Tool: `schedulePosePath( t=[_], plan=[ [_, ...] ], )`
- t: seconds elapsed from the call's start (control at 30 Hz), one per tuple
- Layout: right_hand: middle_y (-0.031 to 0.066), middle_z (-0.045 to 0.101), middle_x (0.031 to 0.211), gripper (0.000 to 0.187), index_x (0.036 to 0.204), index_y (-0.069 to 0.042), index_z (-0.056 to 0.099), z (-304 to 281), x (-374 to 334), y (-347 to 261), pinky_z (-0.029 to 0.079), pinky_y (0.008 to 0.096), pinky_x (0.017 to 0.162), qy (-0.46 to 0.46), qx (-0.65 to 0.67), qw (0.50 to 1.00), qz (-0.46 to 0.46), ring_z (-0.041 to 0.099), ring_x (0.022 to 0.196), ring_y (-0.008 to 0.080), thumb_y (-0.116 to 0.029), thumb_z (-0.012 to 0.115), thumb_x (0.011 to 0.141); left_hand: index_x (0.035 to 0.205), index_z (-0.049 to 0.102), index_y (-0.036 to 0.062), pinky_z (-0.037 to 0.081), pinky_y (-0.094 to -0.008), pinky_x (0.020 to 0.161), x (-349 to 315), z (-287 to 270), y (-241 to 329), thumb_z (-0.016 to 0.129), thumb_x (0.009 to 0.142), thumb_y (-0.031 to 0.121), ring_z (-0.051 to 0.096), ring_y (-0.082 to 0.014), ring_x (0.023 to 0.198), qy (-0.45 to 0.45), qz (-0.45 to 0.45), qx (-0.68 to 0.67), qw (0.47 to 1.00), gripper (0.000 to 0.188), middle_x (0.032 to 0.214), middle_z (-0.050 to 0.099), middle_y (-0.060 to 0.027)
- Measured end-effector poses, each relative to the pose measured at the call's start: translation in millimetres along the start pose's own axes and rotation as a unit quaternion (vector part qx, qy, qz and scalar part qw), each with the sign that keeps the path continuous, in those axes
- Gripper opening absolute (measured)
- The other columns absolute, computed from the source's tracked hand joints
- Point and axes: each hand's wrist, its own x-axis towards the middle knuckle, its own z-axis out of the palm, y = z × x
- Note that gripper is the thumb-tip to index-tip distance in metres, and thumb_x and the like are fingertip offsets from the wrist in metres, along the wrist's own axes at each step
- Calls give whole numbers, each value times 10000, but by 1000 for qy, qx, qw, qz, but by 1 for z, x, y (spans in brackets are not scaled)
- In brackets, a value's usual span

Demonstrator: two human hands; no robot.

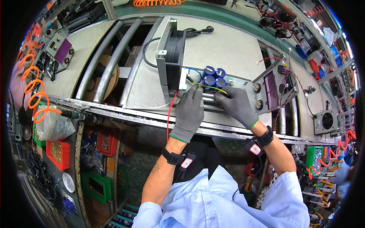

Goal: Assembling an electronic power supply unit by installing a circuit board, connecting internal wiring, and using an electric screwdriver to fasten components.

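Observation:
A metal chassis (pixel 239 81) lies on the pale board in front of me, with a black fan (pixel 175 47) on its upright left plate. Blue cylindrical capacitors (pixel 209 80) stand in it. A yellow-green wire (pixel 208 87) runs across its near side. My right hand (pixel 239 107), in a grey glove, has its fingers closed at the wire's right end. My gloved left hand (pixel 189 114) is beside the fan, fingers together and bent at the wire's left part; what its fingertips hold is hidden. A red wire (pixel 170 117) hangs down left of that hand.
A purple-grilled panel (pixel 270 87) with loose wires stands at the chassis's right end. A black power cord (pixel 197 31) lies behind the fan. Metal rollers (pixel 108 70) are on the left. Below are a red parts bin (pixel 58 155) and a green bin (pixel 97 187). An orange coiled hose (pixel 36 91) hangs at left.

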Motion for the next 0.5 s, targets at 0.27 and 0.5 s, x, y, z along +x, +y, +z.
schedulePosePath(
  t=[0.27, 0.5],
  plan=[
    [182, 652, 919, 197, 1064, -43, 681, -12, -3, -21, 508, 474, 708, -40, -273, 952, -133, 657, 847, 372, -112, 648, 883, 1181, 589, 8, 543, -416, 894, 0, -1, -3, 570, 918, 69, 630, -347, 1090, -11, 5, -10, 1000, 271, 1229, 612, -184],
    [208, 660, 940, 202, 1079, -32, 666, -23, 2, -13, 499, 409, 751, -93, -43, 990, -101, 650, 842, 364, -81, 650, 883, 1189, 609, 36, 556, -408, 863, 0, -4, -1, 595, 911, 79, 645, -339, 1058, 7, -13, -69, 997, 282, 1224, 614, -176]
  ],
)
